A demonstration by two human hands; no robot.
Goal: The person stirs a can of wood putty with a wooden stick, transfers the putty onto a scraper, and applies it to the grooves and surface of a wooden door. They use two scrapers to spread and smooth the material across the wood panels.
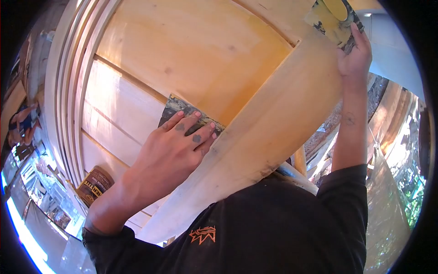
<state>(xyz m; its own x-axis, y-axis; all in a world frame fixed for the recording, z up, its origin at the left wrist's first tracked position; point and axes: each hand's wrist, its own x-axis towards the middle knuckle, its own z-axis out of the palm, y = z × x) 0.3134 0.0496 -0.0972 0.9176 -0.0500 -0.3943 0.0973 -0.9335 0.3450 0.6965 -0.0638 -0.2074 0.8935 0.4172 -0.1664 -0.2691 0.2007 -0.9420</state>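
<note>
Dark flat blade [172, 108] on the wooden panel [182, 55], beside the wide board [283, 114]; we grip it in our left hand [175, 146], fingers laid across. Our right hand [356, 57] holds a smeared plate [321, 25] carrying yellow material [336, 8]. Labelled tin [96, 185] past our left forearm, which partly hides it; contents we cannot tell. Pale strips [75, 68] border the panel.

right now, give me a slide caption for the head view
Left hand holds a dark scraper against a wood panel; right hand holds a yellow-smeared plate.
</note>
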